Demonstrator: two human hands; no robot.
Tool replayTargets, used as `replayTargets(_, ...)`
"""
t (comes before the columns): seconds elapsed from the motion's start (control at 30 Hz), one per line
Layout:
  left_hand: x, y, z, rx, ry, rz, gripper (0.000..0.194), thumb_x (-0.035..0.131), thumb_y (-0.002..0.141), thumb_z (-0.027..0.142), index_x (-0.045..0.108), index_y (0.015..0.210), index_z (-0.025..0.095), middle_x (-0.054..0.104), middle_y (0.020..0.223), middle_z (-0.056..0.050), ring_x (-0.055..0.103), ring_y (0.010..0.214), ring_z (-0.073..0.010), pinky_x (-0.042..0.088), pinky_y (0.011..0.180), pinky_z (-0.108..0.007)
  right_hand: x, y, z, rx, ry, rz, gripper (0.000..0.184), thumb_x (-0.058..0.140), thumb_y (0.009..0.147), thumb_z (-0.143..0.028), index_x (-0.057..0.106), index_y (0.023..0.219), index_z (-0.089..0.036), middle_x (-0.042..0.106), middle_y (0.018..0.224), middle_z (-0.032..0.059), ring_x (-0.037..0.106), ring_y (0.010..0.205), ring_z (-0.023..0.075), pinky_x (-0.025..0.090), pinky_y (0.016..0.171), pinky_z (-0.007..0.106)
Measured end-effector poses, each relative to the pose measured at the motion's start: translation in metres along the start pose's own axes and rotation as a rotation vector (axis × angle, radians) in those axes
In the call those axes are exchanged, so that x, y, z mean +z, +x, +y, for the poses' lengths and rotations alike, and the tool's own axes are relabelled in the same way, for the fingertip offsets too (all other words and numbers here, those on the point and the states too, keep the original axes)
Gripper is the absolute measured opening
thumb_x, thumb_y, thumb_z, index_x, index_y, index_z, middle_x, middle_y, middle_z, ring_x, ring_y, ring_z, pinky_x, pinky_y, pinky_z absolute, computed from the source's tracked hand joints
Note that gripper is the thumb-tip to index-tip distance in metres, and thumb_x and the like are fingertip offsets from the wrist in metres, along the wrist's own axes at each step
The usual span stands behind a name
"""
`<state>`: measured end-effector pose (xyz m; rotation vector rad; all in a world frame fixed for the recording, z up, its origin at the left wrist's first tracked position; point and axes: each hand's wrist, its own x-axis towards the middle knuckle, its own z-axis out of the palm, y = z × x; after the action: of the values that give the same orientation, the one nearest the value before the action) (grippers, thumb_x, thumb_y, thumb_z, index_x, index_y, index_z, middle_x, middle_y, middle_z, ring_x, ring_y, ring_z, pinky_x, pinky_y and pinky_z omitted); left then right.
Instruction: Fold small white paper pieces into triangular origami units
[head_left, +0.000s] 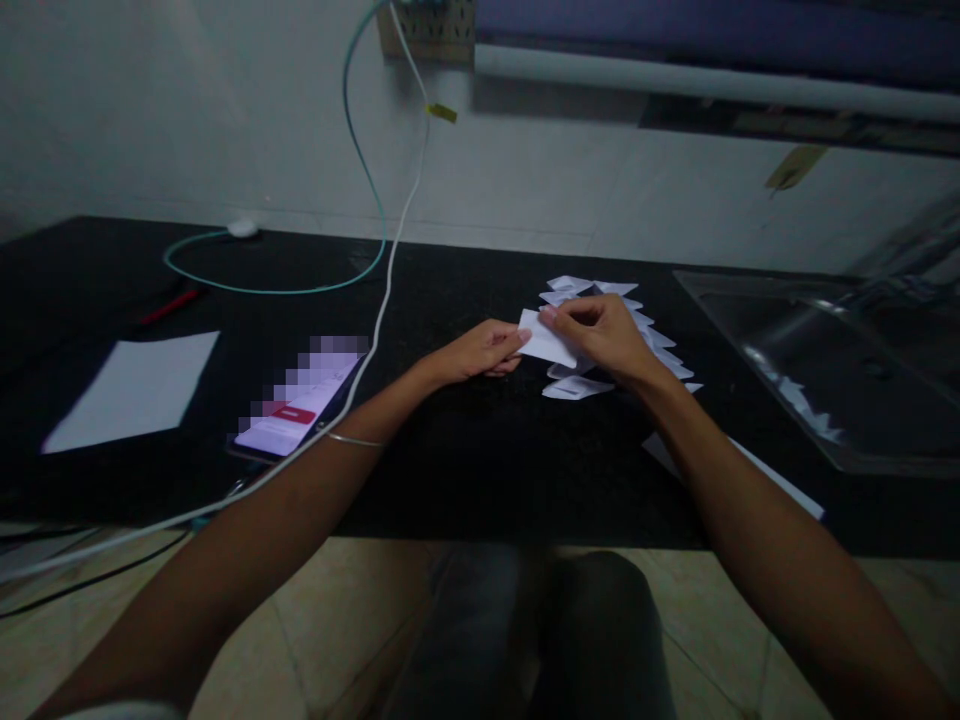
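Observation:
Both my hands meet over the black countertop (465, 460) and hold one small white piece of paper (546, 343). My left hand (486, 352) pinches its left edge with closed fingers. My right hand (604, 335) grips its right side, fingers curled over the top. Just behind and under my right hand lies a pile of several folded white paper pieces (600, 385).
A lit phone (300, 405) lies left of my hands, a white sheet (135, 390) farther left, and a red pen (171, 305) behind it. White and teal cables (375, 250) cross the counter. A steel sink (825, 370) is at right. Another sheet (780, 485) lies under my right forearm.

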<state>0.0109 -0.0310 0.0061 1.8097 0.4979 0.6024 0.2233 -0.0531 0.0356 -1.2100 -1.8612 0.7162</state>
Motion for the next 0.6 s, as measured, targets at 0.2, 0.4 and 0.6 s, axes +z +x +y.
replayTargets(0.2, -0.0015, 0.0006, -0.0035, 0.010, -0.054, 0.007, 0.048, 0.051, 0.096, 0.064, 0.044, 0.074, 0.022, 0.040, 0.055, 0.007, 0.035, 0.044, -0.0061, 0.026, 0.044, -0.023, -0.0014, -0.0006, -0.0039, -0.030, -0.020, 0.072, 0.048, 0.070, 0.084, -0.060, 0.065, 0.061, -0.019, 0.049, 0.056, 0.0006, 0.039, 0.056, 0.0127, 0.029, 0.053, 0.031)
replayTargets(0.4, -0.0057, 0.0012, -0.0062, 0.009, -0.083, 0.054, 0.048, 0.053, 0.095, 0.065, 0.044, 0.075, 0.022, 0.040, 0.055, 0.007, 0.033, 0.044, -0.0056, 0.025, 0.044, -0.024, -0.0035, 0.0011, -0.0003, 0.013, 0.036, 0.067, 0.045, 0.070, 0.082, -0.064, 0.069, 0.065, -0.022, 0.056, 0.060, 0.0007, 0.044, 0.058, 0.0137, 0.031, 0.054, 0.030)
replayTargets(0.6, -0.0097, 0.0020, -0.0082, 0.025, -0.088, 0.044, 0.050, 0.054, 0.094, 0.067, 0.042, 0.075, 0.022, 0.040, 0.055, 0.008, 0.034, 0.044, -0.0055, 0.025, 0.044, -0.023, -0.0079, 0.0018, 0.0019, 0.001, 0.049, 0.074, 0.048, 0.073, 0.082, -0.061, 0.060, 0.058, -0.021, 0.049, 0.057, -0.0006, 0.041, 0.057, 0.0125, 0.029, 0.055, 0.031)
